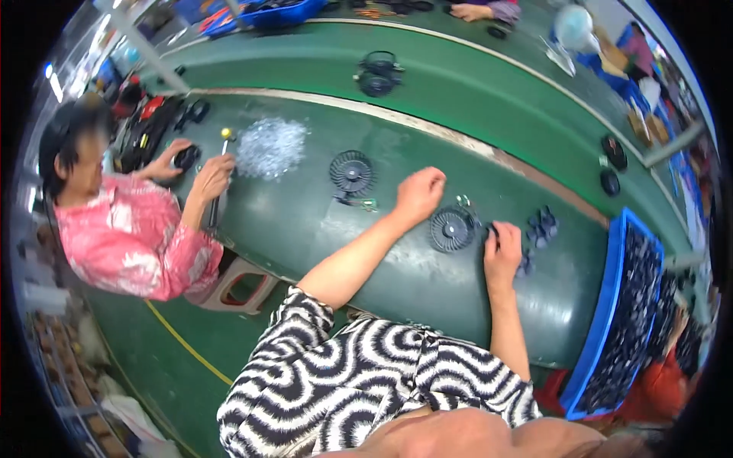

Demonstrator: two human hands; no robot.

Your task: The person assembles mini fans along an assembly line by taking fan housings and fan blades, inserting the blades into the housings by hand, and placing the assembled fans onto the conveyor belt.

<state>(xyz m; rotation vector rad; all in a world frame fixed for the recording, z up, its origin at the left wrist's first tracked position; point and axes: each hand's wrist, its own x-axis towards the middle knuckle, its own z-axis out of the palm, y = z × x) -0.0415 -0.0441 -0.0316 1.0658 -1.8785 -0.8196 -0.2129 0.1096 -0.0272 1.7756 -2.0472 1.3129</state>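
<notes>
A round black fan part with radial blades lies on the green table between my hands. Just beyond its left side, my left hand is raised with its fingers curled together; whatever they may hold is hidden. My right hand is at the fan part's right, thumb and fingers closed on a small black piece. A small wired green board sits at the fan part's far edge. To the right of my right hand lie several small dark plastic pieces.
Another fan part with a wired board lies left of my arm, near a pile of small clear pieces. A co-worker in pink holds a yellow-tipped tool. A blue crate of black parts stands right. Beyond runs a green belt.
</notes>
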